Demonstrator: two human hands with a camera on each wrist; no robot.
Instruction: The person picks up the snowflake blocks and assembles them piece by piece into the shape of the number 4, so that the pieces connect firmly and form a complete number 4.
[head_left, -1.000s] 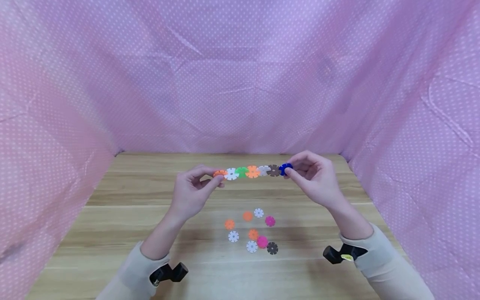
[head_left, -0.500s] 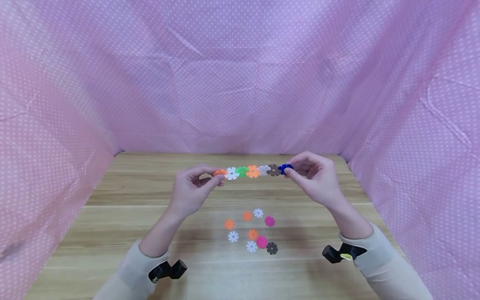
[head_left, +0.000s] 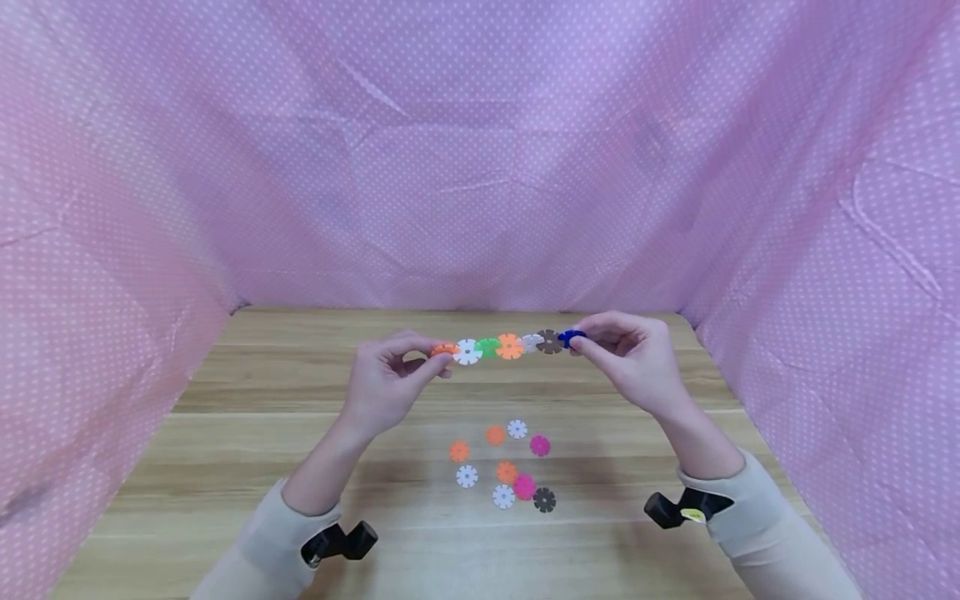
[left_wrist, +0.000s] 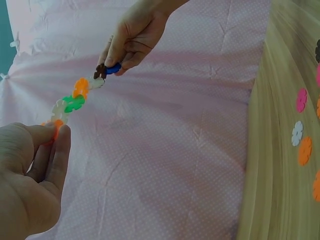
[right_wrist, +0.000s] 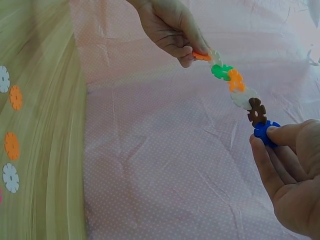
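A chain of interlocked notched plastic discs is stretched level above the table between both hands. My left hand (head_left: 386,379) pinches the orange disc (head_left: 445,351) at its left end between thumb and fingers. The blue disc (right_wrist: 266,133) at the other end is pinched by my right hand (head_left: 633,362). Between them run a white disc (head_left: 468,352), a green disc (right_wrist: 222,71), an orange middle disc (head_left: 510,347), a pale disc (right_wrist: 244,98) and a brown disc (right_wrist: 257,112). Fingertips partly cover both end discs.
Several loose discs lie on the wooden table (head_left: 247,467) below the chain: orange discs (head_left: 459,451), white discs (head_left: 503,497), pink discs (head_left: 524,487) and a dark brown disc (head_left: 545,499). Pink dotted cloth (head_left: 480,208) encloses the back and sides.
The chain and both hands stay nearly in place. The blue end disc has tilted so that it looks thinner in the head view.
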